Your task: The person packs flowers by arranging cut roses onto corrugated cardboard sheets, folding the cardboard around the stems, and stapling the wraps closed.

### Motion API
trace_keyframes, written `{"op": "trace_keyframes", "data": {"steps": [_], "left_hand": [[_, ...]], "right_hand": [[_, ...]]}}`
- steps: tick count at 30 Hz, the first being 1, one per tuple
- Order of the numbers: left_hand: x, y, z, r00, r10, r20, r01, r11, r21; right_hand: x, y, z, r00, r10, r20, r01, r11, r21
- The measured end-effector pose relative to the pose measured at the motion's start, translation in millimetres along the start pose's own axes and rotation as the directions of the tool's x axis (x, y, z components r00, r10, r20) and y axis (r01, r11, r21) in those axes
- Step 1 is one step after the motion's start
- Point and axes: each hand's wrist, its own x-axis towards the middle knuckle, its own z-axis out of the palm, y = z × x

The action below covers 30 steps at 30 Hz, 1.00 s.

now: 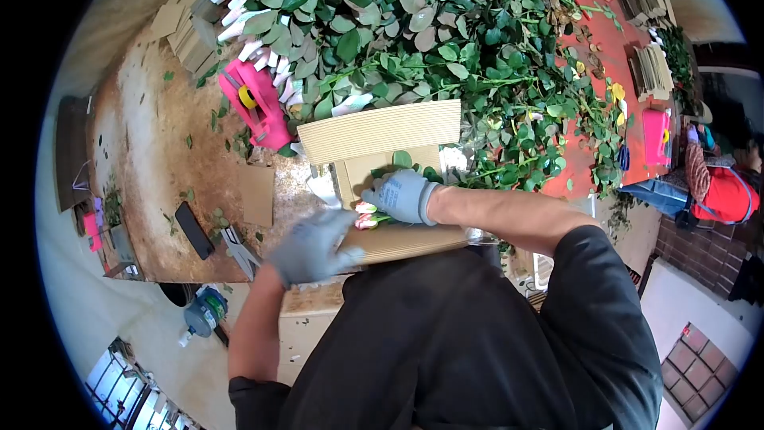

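Observation:
My right hand [404, 195], in a grey glove, lies over the stems and leaves of pink-and-white roses [368, 216] on an opened cardboard wrap [358, 179]. Its fingers are bent around or against the stems. To the left of the rose heads, my left hand [314, 245], also gloved and blurred, has its thumb and fingers apart with nothing seen between them. A corrugated flap [382, 131] of the wrap rises on the far side, and another fold [410, 243] lies close to my body.
Leafy stems [422, 24] cover the table's far side. A pink tape dispenser [256, 105], a black phone [194, 230], a stapler [240, 251] and a cardboard piece [256, 196] lie left. Cardboard stacks [652, 73] stand right, near a person in red [724, 193].

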Motion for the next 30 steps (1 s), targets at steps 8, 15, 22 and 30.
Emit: {"op": "trace_keyframes", "data": {"steps": [8,15,22,30], "left_hand": [[18.0,8.1,25.5,0.923,0.130,0.361,-0.116,0.991,-0.062],[21.7,15.1,21.8,0.909,0.110,0.403,-0.102,0.994,-0.043],[27.1,28.3,17.0,0.926,0.071,0.370,-0.051,0.997,-0.064],[23.2,20.4,24.8,0.931,0.065,0.360,-0.070,0.998,0.001]], "right_hand": [[0.1,-6.4,-2.1,0.997,0.052,-0.061,-0.049,0.997,0.060],[-3.8,-5.2,0.4,0.998,-0.023,-0.056,0.027,0.996,0.080],[-14.2,-2.6,-5.1,0.996,0.033,-0.088,-0.017,0.984,0.177],[-104.4,30.1,40.0,0.837,0.463,-0.292,-0.312,0.842,0.441]]}}
